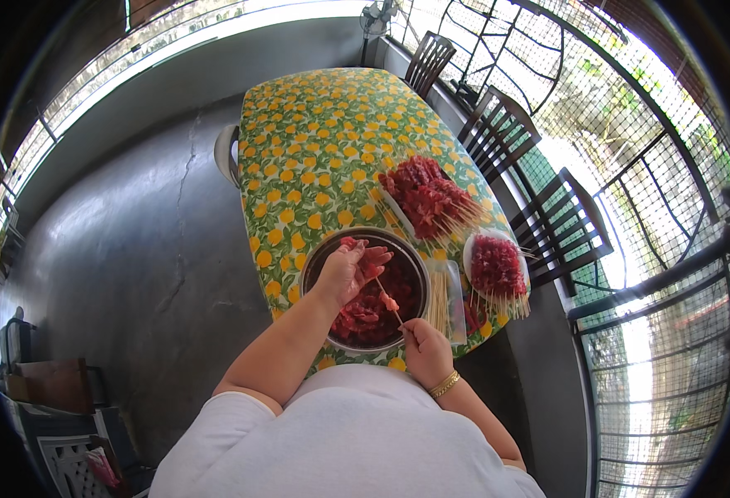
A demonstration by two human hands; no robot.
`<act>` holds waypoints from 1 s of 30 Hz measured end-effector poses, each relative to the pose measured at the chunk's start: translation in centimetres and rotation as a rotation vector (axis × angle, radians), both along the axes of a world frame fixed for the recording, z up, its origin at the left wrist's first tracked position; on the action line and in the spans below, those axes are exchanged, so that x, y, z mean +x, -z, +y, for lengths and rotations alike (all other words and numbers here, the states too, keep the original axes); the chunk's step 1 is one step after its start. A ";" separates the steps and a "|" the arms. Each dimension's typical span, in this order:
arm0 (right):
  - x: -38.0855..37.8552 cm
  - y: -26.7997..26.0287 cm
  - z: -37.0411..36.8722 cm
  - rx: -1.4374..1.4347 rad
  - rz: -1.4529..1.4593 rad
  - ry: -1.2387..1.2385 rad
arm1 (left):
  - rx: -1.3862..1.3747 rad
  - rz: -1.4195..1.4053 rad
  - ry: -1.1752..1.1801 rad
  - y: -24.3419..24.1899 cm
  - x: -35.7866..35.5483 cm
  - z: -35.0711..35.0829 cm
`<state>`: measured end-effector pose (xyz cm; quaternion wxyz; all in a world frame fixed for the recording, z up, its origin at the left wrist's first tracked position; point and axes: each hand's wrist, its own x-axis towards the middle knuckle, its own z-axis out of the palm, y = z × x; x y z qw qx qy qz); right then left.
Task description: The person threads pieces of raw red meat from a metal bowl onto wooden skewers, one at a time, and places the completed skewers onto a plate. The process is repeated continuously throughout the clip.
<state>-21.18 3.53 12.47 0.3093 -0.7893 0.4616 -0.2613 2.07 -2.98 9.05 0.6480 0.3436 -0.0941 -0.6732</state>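
My right hand (pixel 428 352) is closed on the lower end of a bamboo skewer (pixel 399 318), which points up and left with a small piece of meat (pixel 389 302) on it. Above a round metal bowl (pixel 426 274) of raw red meat (pixel 365 320), my left hand (pixel 347 274) is palm up with fingers spread, and red meat lies in it. The skewer's tip is near that palm. Right of the bowl lies a clear plastic bag (pixel 455 299) with bare skewers (pixel 438 297) in it.
Loaded meat skewers are heaped on a white tray (pixel 397 210) beyond the bowl and on a white plate (pixel 468 256) at the right. A lemon-patterned tablecloth (pixel 321 155) covers the table. Wooden chairs (pixel 561 227) line its right side; another chair (pixel 225 152) stands at the left.
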 end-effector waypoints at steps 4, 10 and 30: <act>-0.1 0.0 0.0 -0.001 0.021 -0.003 | 0.035 0.095 -0.051 -0.4 -0.4 0.0; -0.1 -0.3 0.0 -0.008 0.018 -0.012 | 0.041 0.070 -0.017 -1.3 -1.1 0.1; -0.5 0.0 -0.7 -0.033 -0.108 0.019 | -0.087 0.111 0.178 -0.1 -0.3 0.2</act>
